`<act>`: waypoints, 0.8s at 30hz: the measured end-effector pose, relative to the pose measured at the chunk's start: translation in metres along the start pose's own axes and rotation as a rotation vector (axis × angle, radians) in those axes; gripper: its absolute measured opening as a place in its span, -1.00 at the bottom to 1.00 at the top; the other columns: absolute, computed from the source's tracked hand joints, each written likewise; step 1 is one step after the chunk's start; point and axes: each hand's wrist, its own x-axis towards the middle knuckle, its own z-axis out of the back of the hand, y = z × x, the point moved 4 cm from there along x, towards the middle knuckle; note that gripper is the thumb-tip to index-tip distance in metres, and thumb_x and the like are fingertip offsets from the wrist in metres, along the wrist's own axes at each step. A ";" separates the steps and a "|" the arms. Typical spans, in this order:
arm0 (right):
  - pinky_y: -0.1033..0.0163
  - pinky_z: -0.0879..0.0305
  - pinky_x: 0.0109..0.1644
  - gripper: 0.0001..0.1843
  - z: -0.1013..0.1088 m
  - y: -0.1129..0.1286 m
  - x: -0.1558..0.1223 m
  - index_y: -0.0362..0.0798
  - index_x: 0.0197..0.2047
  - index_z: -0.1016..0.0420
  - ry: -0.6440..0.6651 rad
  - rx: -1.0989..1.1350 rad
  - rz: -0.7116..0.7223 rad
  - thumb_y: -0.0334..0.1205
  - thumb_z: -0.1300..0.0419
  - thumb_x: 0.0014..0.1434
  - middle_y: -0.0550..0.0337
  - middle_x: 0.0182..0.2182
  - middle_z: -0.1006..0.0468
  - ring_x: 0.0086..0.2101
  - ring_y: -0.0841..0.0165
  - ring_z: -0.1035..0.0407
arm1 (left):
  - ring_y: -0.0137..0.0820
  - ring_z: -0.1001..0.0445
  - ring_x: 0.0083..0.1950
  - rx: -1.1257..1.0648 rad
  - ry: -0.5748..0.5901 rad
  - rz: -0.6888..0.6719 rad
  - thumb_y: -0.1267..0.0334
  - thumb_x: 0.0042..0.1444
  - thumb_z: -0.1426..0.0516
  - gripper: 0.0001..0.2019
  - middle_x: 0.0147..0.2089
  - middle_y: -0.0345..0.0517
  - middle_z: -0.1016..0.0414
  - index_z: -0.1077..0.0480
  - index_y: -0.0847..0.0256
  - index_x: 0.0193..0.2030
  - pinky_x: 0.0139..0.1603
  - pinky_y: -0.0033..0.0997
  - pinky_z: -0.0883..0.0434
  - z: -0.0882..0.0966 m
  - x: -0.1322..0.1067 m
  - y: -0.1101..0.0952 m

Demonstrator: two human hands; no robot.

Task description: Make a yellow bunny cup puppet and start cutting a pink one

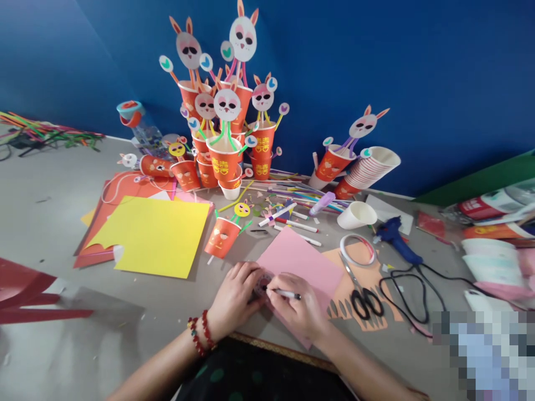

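Note:
My right hand (pixel 295 309) grips a white marker (pixel 289 294) with a dark end, its tip down on a small round patterned piece (pixel 261 285). With fingers curled around the edge of that piece, my left hand (pixel 236 292) steadies it; the fingers partly hide it. Under my right hand lies a pink paper sheet (pixel 301 259). Just beyond my left hand stands a red paper cup (pixel 223 236) with a yellow paper face (pixel 242 209) on green straws. Several more markers (pixel 297 224) lie beyond the pink sheet.
Red cups with rabbit faces (pixel 228 104) stand stacked by the blue wall. Yellow paper (pixel 163 236) lies left. At right are scissors (pixel 361 292), a tape roll (pixel 357 250), a white cup (pixel 356 215), a blue glue gun (pixel 397 239) with its cord, and stacked cups (pixel 368 172).

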 end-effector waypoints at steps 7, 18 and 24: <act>0.30 -0.17 -0.27 -0.80 0.009 -0.007 0.016 0.00 -0.43 -0.28 0.099 0.043 -0.132 -0.38 -0.05 0.23 0.30 -0.50 -0.42 -0.41 0.37 -0.35 | -0.10 -0.37 0.08 0.027 -0.002 0.000 0.12 0.21 -0.21 -0.57 0.10 0.08 -0.40 -0.28 0.18 0.17 0.07 -0.03 -0.42 0.000 0.001 -0.001; 0.25 -0.14 -0.30 -0.83 0.025 0.020 0.011 -0.02 -0.37 -0.31 -0.006 -0.182 0.330 -0.44 -0.04 0.22 0.24 -0.52 -0.42 -0.46 0.35 -0.26 | -0.10 -0.35 0.12 0.024 -0.028 -0.029 0.20 0.18 -0.23 -0.51 0.14 0.07 -0.39 -0.24 0.18 0.22 0.13 -0.03 -0.39 -0.002 -0.001 0.001; 0.21 -0.14 -0.29 -0.83 0.008 0.017 0.004 -0.04 -0.35 -0.32 0.074 -0.364 0.463 -0.46 -0.01 0.21 0.18 -0.51 -0.43 -0.44 0.31 -0.23 | -0.11 -0.34 0.11 0.018 -0.002 0.011 0.24 0.18 -0.22 -0.53 0.15 0.06 -0.39 -0.25 0.19 0.22 0.13 -0.06 -0.38 -0.003 0.000 0.002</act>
